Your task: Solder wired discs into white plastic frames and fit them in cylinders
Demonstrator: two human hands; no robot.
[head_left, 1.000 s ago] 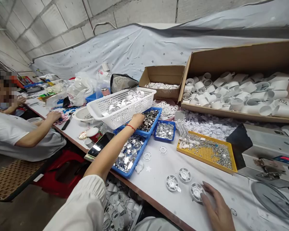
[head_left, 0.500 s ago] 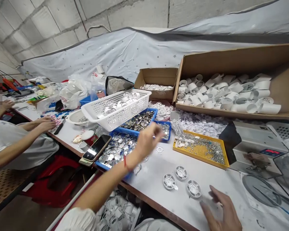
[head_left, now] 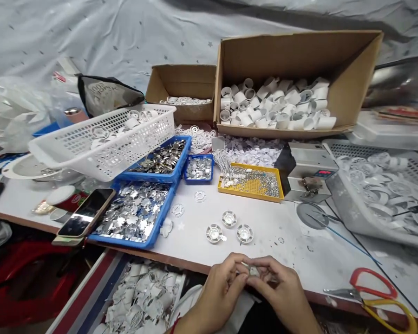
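My left hand (head_left: 225,285) and my right hand (head_left: 280,290) meet at the front edge of the table. Their fingertips pinch a small pale, shiny part (head_left: 252,270) between them; fingers cover most of it, so its exact kind is unclear. Just beyond lie three round white spoked discs: one on the left (head_left: 214,234) with a small tab at its side, one at the back (head_left: 229,218), and one on the right (head_left: 244,234). Flat white rings (head_left: 177,210) rest farther left, beside a blue tray (head_left: 152,241) of shiny metal pieces.
Behind stand a yellow tray (head_left: 251,194) of small metal parts, a small blue tray (head_left: 199,181), a white basket (head_left: 104,162) and a cardboard box (head_left: 296,51) of white tubes. Scissors (head_left: 362,291) lie right, near a grey machine (head_left: 313,162). A phone (head_left: 87,214) lies left.
My left hand has come back from above the trays to the front edge, and my right hand has closed in beside it. Both now pinch a small part. The view has swung right.
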